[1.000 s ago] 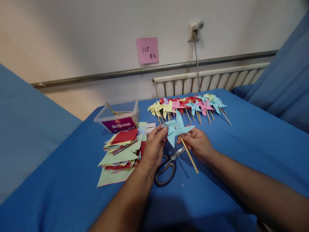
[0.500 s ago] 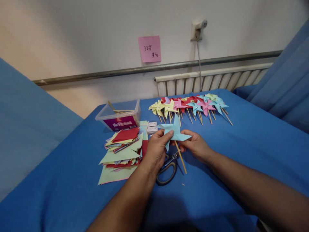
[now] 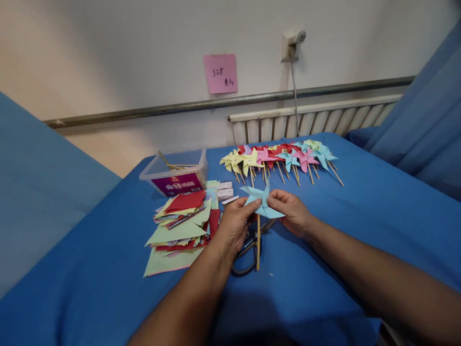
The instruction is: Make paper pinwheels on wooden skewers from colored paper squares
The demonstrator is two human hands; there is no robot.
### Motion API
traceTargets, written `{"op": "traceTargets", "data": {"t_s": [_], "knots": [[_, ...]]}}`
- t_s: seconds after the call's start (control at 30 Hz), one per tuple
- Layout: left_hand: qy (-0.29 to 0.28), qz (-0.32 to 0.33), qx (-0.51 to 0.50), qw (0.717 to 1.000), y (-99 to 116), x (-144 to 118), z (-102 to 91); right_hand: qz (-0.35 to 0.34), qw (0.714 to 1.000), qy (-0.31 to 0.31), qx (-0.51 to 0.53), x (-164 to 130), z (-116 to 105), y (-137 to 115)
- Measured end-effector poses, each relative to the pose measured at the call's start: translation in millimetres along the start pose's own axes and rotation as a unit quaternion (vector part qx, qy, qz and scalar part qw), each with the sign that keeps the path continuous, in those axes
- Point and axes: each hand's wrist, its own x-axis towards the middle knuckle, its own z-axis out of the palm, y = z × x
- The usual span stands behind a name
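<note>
A light-blue paper pinwheel (image 3: 264,207) on a thin wooden stick (image 3: 258,245) is held up over the table. My left hand (image 3: 236,218) grips it from the left, thumb pressed near its centre. On the right, my right hand (image 3: 291,211) pinches a blade of the same pinwheel between thumb and fingers. The stick points down towards me. Beneath the hands lie dark-handled scissors (image 3: 245,262), partly hidden by the left hand and the stick.
Stacks of coloured paper (image 3: 180,230) lie to the left, with small white boxes (image 3: 225,193) beside them. Behind stands a clear plastic box (image 3: 173,175) holding sticks. Finished pinwheels (image 3: 284,158) lie in rows at the back of the blue-covered table (image 3: 360,216).
The pinwheel has turned in my hands, its stick swinging from slanting right to nearly straight down. My right hand has shifted its pinch to an upper blade.
</note>
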Motion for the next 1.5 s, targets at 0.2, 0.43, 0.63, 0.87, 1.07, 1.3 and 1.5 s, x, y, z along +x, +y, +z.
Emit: {"op": "traceTargets", "data": {"t_s": [0.2,0.43,0.63,0.87,1.07,1.3,1.5], "knots": [[0.012,-0.007,0.012,1.0,-1,0,-1.3,0.008,1.0,-0.001,0.025,2,-2,1],[-0.027,-0.025,0.023,0.999,-3,0,-4.4,0.02,0.997,-0.005,0.071,1,-5,-9],[-0.045,-0.042,0.032,0.998,-4,-1,-2.7,0.03,0.998,-0.002,0.063,0,-5,-7],[-0.043,-0.051,0.01,0.998,-1,-1,-2.5,0.045,0.995,-0.01,0.086,-1,-3,-7],[-0.06,-0.069,0.015,0.996,-2,-1,-2.6,0.047,0.994,-0.012,0.096,-1,-3,-6],[-0.048,-0.075,0.03,0.996,-3,-1,-3.1,0.028,0.996,-0.006,0.081,-1,-5,-9],[-0.066,-0.072,0.044,0.994,-4,-1,-3.5,0.028,0.996,0.003,0.08,0,-6,-13]]}}
